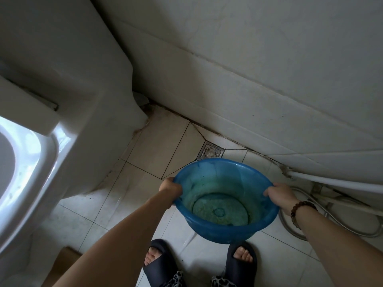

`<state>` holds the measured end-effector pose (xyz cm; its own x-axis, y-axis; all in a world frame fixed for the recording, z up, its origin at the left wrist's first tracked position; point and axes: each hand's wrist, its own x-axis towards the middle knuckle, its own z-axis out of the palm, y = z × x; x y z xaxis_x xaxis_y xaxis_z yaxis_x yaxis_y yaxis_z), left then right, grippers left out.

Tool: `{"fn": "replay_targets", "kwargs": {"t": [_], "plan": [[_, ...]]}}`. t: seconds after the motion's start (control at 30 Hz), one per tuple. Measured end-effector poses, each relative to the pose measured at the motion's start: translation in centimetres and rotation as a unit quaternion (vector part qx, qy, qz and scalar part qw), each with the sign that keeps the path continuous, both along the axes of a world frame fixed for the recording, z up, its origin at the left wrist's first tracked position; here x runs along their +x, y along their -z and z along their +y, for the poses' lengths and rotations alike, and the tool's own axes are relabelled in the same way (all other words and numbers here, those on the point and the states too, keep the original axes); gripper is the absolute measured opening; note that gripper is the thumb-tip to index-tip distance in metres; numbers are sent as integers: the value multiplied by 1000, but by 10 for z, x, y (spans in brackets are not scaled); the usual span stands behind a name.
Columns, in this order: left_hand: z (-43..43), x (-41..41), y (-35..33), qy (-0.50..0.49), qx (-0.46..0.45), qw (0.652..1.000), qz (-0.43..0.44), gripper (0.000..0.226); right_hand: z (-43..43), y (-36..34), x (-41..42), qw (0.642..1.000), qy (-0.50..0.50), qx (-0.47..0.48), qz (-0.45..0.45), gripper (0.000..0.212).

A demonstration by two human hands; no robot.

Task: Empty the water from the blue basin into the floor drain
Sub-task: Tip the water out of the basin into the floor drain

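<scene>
A round blue basin (224, 177) hangs in the air above the tiled floor, roughly level, with shallow greenish water over its bottom. My left hand (170, 188) grips the basin's left rim and my right hand (280, 194) grips its right rim; a bead bracelet circles the right wrist. The square metal floor drain (211, 152) lies in the floor just beyond the basin's far rim, close to the wall.
A white toilet (62, 125) fills the left side. A tiled wall (269, 79) runs behind the drain. A metal hose (310, 230) and a white pipe (331, 181) lie at the right. My feet in dark slippers (157, 264) stand below the basin. A brown box (62, 264) sits bottom left.
</scene>
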<state>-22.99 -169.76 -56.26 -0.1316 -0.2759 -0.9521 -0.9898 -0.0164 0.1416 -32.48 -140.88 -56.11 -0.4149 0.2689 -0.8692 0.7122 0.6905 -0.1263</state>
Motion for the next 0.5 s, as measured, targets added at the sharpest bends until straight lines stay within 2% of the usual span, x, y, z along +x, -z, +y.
{"fn": "replay_targets", "kwargs": {"t": [0.2, 0.37, 0.5], "plan": [[-3, -4, -8, 19, 19, 999, -24, 43, -4, -9, -11, 999, -19, 16, -38, 6], [-7, -11, -16, 28, 25, 998, -48, 37, -7, -14, -20, 997, -27, 19, -67, 18], [-9, -16, -21, 39, 27, 996, -70, 21, -9, -17, -26, 996, -39, 20, -83, 22]]}}
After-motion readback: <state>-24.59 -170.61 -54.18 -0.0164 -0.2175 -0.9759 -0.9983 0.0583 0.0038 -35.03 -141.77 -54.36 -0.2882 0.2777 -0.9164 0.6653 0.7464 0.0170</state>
